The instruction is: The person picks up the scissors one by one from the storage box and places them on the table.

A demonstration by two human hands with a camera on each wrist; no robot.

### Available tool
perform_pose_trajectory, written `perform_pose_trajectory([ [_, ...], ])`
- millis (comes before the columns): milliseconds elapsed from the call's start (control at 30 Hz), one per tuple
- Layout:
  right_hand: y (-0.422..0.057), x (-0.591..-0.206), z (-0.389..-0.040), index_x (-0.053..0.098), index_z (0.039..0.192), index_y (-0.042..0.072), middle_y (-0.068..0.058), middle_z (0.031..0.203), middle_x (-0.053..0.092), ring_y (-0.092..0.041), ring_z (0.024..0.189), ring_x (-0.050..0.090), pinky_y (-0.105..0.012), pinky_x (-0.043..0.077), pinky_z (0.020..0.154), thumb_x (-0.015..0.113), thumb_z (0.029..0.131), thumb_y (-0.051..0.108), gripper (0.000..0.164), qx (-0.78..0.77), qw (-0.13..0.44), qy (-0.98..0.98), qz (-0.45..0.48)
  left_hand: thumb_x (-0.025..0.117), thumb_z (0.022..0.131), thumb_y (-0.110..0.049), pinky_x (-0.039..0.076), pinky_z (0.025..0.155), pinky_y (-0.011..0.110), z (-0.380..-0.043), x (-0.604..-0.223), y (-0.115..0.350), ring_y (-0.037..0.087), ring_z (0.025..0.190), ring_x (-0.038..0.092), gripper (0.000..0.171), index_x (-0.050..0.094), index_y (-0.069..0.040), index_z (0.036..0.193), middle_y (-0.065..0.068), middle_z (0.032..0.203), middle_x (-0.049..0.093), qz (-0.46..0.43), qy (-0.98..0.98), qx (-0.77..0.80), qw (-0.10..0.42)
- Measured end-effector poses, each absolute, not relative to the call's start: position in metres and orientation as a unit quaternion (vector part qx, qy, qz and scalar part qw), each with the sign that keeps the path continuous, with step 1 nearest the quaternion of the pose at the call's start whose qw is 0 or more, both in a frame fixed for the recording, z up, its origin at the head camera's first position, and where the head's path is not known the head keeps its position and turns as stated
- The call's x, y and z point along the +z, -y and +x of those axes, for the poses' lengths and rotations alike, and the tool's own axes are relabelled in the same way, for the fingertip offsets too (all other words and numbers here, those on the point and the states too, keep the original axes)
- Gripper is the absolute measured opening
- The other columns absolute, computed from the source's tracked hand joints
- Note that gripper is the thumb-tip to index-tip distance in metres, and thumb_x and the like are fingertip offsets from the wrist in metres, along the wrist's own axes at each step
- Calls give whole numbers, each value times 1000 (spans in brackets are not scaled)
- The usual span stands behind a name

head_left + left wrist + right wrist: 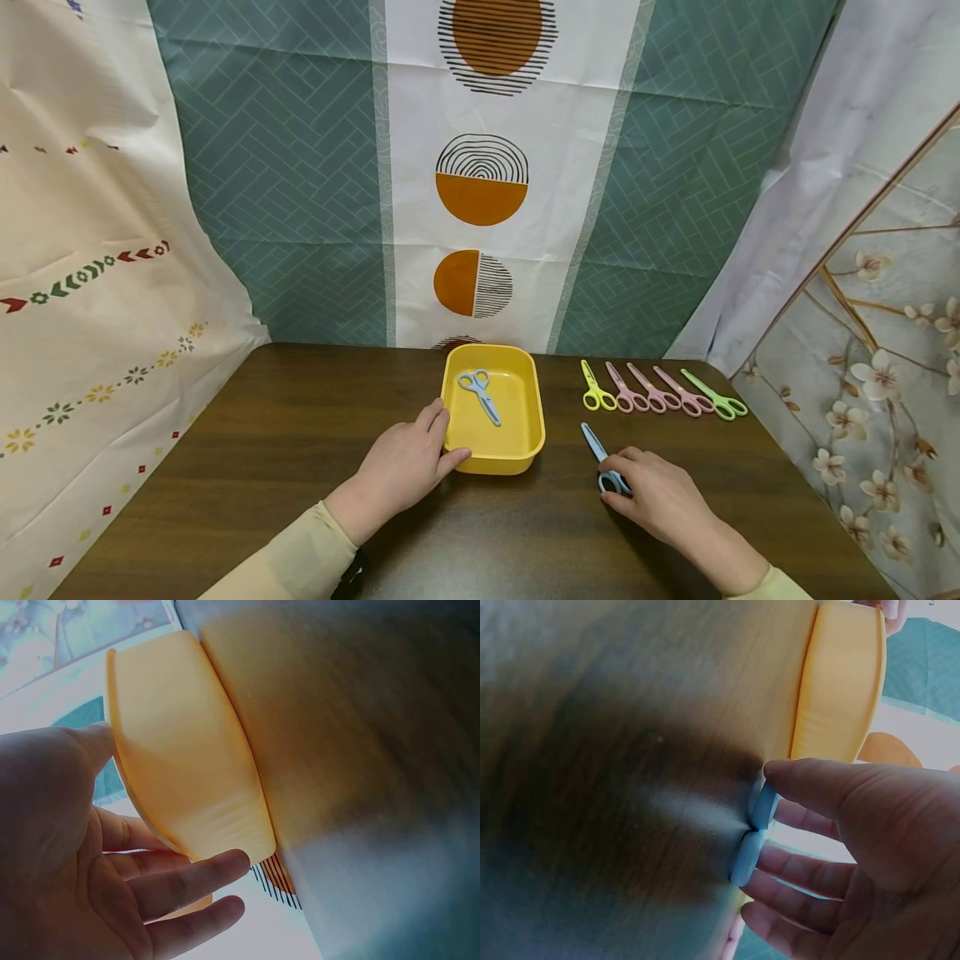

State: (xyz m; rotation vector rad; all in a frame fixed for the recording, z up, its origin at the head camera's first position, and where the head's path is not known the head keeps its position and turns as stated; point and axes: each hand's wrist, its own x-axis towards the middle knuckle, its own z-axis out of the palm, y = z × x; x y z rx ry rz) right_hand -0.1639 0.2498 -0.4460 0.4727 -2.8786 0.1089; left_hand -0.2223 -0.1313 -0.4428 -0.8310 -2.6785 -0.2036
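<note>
My left hand [405, 462] grips the near left corner of a yellow plastic tray [495, 467], its thumb at the near rim and fingers along the left side. Inside the tray lies a pair of light blue scissors [489, 407], handles toward the back. To the right of the tray, my right hand [660, 498] holds the handles of a second pair of blue scissors [593, 442] low at the tabletop, blades pointing away. In the right wrist view, the thumb and fingers lie on either side of the blue handles [748, 859].
At the back right of the dark wooden table [330, 392] lies a row of scissors: a yellow pair [590, 382], several pink pairs [646, 384] and a green pair [703, 388]. Behind the table hangs a patterned cloth [300, 167], with more cloth at both sides.
</note>
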Motion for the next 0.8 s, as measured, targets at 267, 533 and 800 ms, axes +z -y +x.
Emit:
perform_pose_trajectory([
  [267,-246,-443,-157,82,115,24,3,118,73,-23,104,72,-47,62,77,95,89,36,31,34,107,982,154,65,110,-55,63,88,49,-222,-444,131,37,95,78,78,55,11,152,29,152,58,-293,938,-72,169],
  [533,-240,-442,-147,82,121,21,0,125,75,-25,111,73,-49,63,84,91,93,38,33,24,98,984,148,66,110,-53,63,87,49,-221,-443,132,37,94,78,77,56,11,151,29,151,59,-296,936,-73,176],
  [800,-237,-442,-142,81,129,19,-5,134,74,-29,121,72,-53,63,91,88,95,41,42,17,71,988,137,65,110,-55,63,89,50,-222,-443,131,38,96,77,78,55,11,152,30,152,58,-290,940,-74,165],
])
